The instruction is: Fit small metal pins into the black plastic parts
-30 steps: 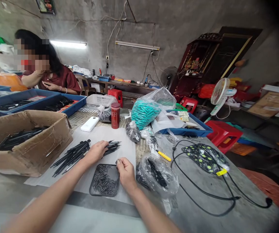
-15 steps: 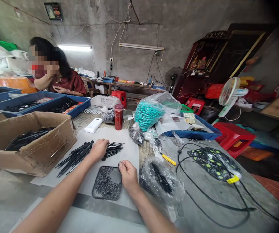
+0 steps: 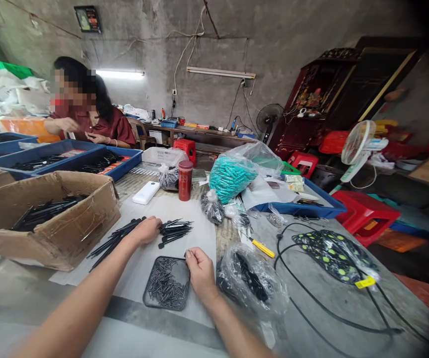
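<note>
My left hand [image 3: 148, 230] is over the white sheet [image 3: 130, 271], fingers drawn together between two piles of thin black rods. The larger pile [image 3: 119, 238] lies partly under its wrist; the smaller pile [image 3: 176, 231] fans out just right of its fingertips. Whatever those fingers hold is hidden. Thumb and forefinger of my right hand [image 3: 201, 271] pinch a small black piece [image 3: 187, 253], too small to identify, at the tray's upper right corner. Small dark screw-like pins fill much of that shallow black tray [image 3: 146, 293].
At left stands a cardboard box [image 3: 76, 228] of black rods, with blue trays [image 3: 125, 166] behind. A red tumbler [image 3: 185, 181], white power bank [image 3: 146, 193], bag of teal pieces [image 3: 231, 174], open plastic bag [image 3: 274, 288], yellow-handled tool [image 3: 263, 248] and black cable [image 3: 322, 314] surround the sheet. A co-worker [image 3: 119, 129] sits opposite.
My left hand has shifted slightly left and down, away from the smaller pile. My right hand keeps its pinch beside the tray. The co-worker's raised hand has come down from the face.
</note>
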{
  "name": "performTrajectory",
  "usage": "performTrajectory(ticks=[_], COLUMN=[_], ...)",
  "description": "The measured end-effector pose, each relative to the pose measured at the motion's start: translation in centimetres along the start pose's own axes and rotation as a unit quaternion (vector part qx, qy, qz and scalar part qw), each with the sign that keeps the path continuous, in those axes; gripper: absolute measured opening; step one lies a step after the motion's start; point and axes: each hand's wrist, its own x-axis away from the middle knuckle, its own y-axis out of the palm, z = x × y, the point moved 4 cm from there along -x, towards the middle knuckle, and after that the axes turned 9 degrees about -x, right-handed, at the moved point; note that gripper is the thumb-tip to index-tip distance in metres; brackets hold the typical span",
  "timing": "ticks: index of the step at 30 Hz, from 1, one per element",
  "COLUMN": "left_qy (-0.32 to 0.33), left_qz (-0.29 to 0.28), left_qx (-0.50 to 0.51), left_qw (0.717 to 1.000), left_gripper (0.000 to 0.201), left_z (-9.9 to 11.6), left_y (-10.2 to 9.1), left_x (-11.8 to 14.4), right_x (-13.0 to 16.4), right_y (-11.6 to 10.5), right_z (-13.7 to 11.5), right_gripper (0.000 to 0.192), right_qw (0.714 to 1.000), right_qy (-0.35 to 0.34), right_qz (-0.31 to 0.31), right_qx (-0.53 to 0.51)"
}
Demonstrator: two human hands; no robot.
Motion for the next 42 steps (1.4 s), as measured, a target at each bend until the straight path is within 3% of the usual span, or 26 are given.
performTrajectory(ticks=[7, 25, 30, 35, 38, 42], left_qy=[0.006, -0.002, -0.037, -0.080, -0.064, -0.078], left_qz=[0.001, 0.079, 0.094, 0.092, 0.062, 0.018], left_qx=[-0.002, 0.042, 0.047, 0.030, 0.007, -0.045], left_qw=[1.000, 0.996, 0.994, 0.992, 0.996, 0.996], left_gripper=[0.024, 0.032, 0.032, 0.025, 0.022, 0.021], left_z=[0.0, 1.1, -1.0, -4.1, -4.3, -3.0], left_y=[0.0, -0.5, -2.2, -3.8, -3.1, -1.0], left_x=[0.1, -0.7, 0.9, 4.2, 5.9, 6.9], right_x=[0.0, -0.1, -0.2, -0.2, -0.1, 0.0], right_y=[0.0, 0.0, -0.3, -0.2, -0.1, -0.1], right_z=[0.0, 0.2, 0.1, 0.2, 0.3, 0.4], right_gripper=[0.027, 0.026, 0.027, 0.028, 0.028, 0.028], right_qw=[1.000, 1.000, 1.000, 1.000, 1.000, 1.000], right_qy=[-0.011, -0.003, 0.007, 0.017, 0.014, 0.012], right_qz=[0.001, -0.003, 0.000, -0.003, -0.007, -0.014], right_qx=[0.000, 0.014, 0.011, 0.004, 0.007, 0.012])
